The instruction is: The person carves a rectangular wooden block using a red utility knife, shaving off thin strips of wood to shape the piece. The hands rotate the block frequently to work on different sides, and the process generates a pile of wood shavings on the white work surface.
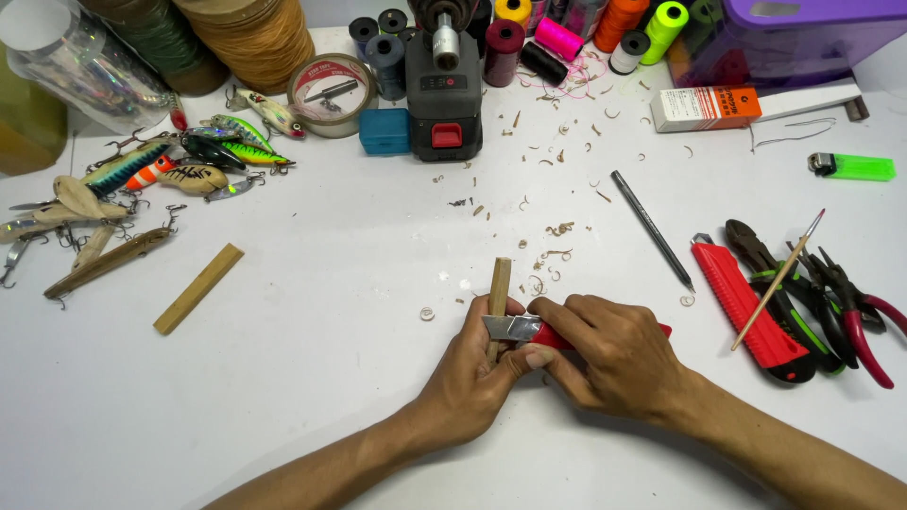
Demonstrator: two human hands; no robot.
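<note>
My left hand point(472, 373) grips a short wooden stick point(499, 283) that points away from me, near the front middle of the white table point(331, 283). My right hand point(619, 354) holds a red utility knife point(529, 329), whose silver blade lies across the stick just above my left thumb. The two hands touch each other. Small wood shavings point(557, 255) lie scattered just beyond the stick.
A second wooden strip point(198, 288) lies to the left. Fishing lures point(142, 198) with hooks crowd the far left. A red cutter point(746, 307), pliers point(841, 302), a thin brush point(779, 279) and a pencil point(652, 229) lie at right. Thread spools point(529, 38), a drill point(444, 85), a tape roll point(331, 92) and a green lighter point(853, 167) sit at the back.
</note>
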